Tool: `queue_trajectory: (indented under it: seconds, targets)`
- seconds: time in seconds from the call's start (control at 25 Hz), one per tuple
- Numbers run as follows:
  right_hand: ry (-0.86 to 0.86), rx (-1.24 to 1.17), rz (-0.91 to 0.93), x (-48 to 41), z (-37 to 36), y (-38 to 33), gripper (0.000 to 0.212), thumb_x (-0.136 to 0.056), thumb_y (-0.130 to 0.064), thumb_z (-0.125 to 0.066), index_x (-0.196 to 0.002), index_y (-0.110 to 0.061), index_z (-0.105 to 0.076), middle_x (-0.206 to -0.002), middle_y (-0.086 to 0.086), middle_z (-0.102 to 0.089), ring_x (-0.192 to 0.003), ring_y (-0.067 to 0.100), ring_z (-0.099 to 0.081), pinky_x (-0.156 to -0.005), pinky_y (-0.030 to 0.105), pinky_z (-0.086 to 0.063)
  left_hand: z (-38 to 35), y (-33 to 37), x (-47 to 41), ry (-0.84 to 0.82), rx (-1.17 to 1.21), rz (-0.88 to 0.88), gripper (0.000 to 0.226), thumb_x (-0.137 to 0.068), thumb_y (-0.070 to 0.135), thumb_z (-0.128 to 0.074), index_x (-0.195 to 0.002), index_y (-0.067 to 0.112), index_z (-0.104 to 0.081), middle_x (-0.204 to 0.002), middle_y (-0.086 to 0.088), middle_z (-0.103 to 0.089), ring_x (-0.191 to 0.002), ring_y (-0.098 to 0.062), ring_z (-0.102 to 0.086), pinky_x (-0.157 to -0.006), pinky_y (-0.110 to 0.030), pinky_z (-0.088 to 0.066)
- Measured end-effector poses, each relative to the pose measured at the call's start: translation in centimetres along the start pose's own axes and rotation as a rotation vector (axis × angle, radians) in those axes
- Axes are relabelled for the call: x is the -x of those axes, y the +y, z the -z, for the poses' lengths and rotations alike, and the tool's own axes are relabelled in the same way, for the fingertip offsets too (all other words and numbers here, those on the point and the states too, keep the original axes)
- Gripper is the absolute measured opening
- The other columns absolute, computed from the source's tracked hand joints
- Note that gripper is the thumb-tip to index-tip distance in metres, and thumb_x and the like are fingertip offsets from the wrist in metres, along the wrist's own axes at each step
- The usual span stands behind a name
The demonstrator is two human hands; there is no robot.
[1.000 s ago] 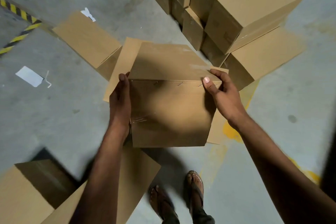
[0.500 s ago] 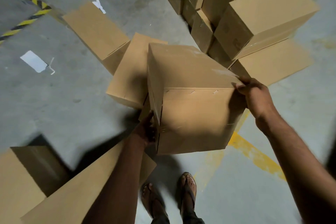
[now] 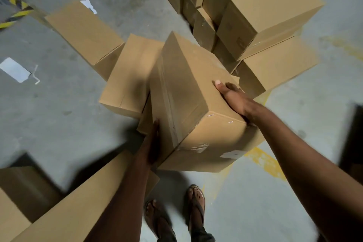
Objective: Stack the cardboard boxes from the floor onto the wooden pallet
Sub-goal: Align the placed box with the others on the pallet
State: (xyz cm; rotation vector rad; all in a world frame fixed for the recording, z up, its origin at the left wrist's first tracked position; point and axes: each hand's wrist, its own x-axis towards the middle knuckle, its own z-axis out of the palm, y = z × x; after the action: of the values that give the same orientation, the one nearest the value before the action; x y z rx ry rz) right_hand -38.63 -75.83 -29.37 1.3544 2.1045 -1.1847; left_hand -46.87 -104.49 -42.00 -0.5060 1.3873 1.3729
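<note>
I hold a brown cardboard box tilted in mid-air at the centre of the head view. My left hand presses flat against its lower left side, fingers straight. My right hand grips its right top edge, thumb on the top face and fingers over the far side. A stack of cardboard boxes rises at the upper right, just beyond the held box. The stack hides whatever it stands on, and no pallet shows.
Loose boxes lie on the concrete floor: one at the upper left, one just left of the held box, a long one under my left arm. My sandalled feet stand below. Hazard tape marks the far left.
The box has turned and tipped, its long taped side now facing up. My left hand slid from its upper left edge down to its lower left side. My right hand stayed on the right edge.
</note>
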Motion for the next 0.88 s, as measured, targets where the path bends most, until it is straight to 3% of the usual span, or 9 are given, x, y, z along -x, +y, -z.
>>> queue_trajectory:
  seconds: [0.12, 0.2, 0.36, 0.44, 0.52, 0.68, 0.76, 0.88]
  targets:
    - [-0.122, -0.330, -0.055, -0.7, 0.5, 1.1, 0.113, -0.052, -0.109, -0.045, -0.144, -0.045, -0.050, -0.150, -0.002, -0.055, -0.135, 0.028, -0.055, -0.115, 0.058, -0.038, -3.4, 1.4, 2.6, 0.000, -0.059, -0.065, 0.077, -0.089, 0.075, -0.055, -0.148, 0.026, -0.050, -0.140, 0.000, -0.062, -0.120, -0.020, -0.059, -0.100, -0.037, -0.046]
    - [-0.238, -0.493, 0.064, 1.2, 1.4, 0.9, 0.088, -0.070, -0.098, -0.050, -0.136, -0.041, -0.061, -0.133, 0.000, -0.069, -0.121, 0.026, -0.067, -0.108, 0.051, -0.047, -5.2, 2.8, 4.5, 0.063, -0.078, -0.135, 0.078, -0.091, 0.070, -0.056, -0.154, 0.025, -0.043, -0.143, 0.003, -0.057, -0.119, -0.019, -0.056, -0.100, -0.035, -0.043]
    - [-0.308, -0.724, 0.171, 5.3, 4.7, 0.4, 0.059, -0.098, -0.069, -0.044, -0.124, -0.025, -0.072, -0.114, 0.005, -0.075, -0.102, 0.023, -0.073, -0.088, 0.039, -0.055, -6.5, 6.6, 9.3, 0.145, -0.144, -0.327, 0.073, -0.096, 0.061, -0.056, -0.156, 0.026, -0.033, -0.145, -0.001, -0.051, -0.109, -0.017, -0.056, -0.088, -0.031, -0.045]
    - [-0.278, -0.875, 0.236, 7.8, 6.7, -0.2, 0.046, -0.103, -0.055, -0.042, -0.105, -0.021, -0.073, -0.093, 0.003, -0.074, -0.082, 0.020, -0.070, -0.078, 0.036, -0.052, -7.2, 9.5, 12.7, 0.161, -0.180, -0.477, 0.064, -0.097, 0.058, -0.056, -0.150, 0.029, -0.034, -0.135, 0.003, -0.053, -0.103, -0.011, -0.055, -0.075, -0.028, -0.044]
    - [-0.253, -0.956, 0.311, 10.4, 8.2, -0.7, 0.039, -0.100, -0.047, -0.046, -0.105, -0.020, -0.072, -0.093, 0.003, -0.073, -0.080, 0.019, -0.069, -0.077, 0.035, -0.050, -7.9, 11.7, 16.4, 0.147, -0.160, -0.565, 0.057, -0.097, 0.054, -0.059, -0.141, 0.027, -0.038, -0.127, 0.001, -0.058, -0.105, -0.016, -0.059, -0.075, -0.032, -0.048]
    - [-0.178, -0.986, 0.481, 16.2, 11.1, -0.7, 0.045, -0.093, -0.034, -0.056, -0.133, -0.013, -0.058, -0.119, 0.006, -0.071, -0.102, 0.022, -0.070, -0.085, 0.038, -0.053, -9.3, 13.4, 24.8, 0.076, -0.084, -0.674, 0.045, -0.097, 0.035, -0.065, -0.137, 0.021, -0.048, -0.121, -0.005, -0.069, -0.105, -0.022, -0.070, -0.086, -0.040, -0.059]
    - [-0.146, -0.888, 0.542, 18.7, 11.9, -0.8, 0.062, -0.083, -0.019, -0.053, -0.146, -0.021, -0.051, -0.134, 0.004, -0.067, -0.116, 0.023, -0.066, -0.092, 0.035, -0.051, -9.2, 13.5, 27.5, 0.022, -0.114, -0.691, 0.039, -0.100, 0.028, -0.060, -0.138, 0.020, -0.055, -0.121, -0.006, -0.073, -0.111, -0.026, -0.070, -0.087, -0.039, -0.060]
    - [-0.119, -0.780, 0.585, 23.9, 12.2, -0.6, 0.081, -0.073, -0.008, -0.053, -0.151, -0.030, -0.046, -0.127, -0.004, -0.071, -0.108, 0.013, -0.066, -0.090, 0.025, -0.050, -9.1, 13.1, 31.3, -0.007, -0.203, -0.786, 0.039, -0.099, 0.032, -0.058, -0.137, 0.025, -0.053, -0.118, -0.006, -0.072, -0.112, -0.032, -0.068, -0.086, -0.046, -0.057]
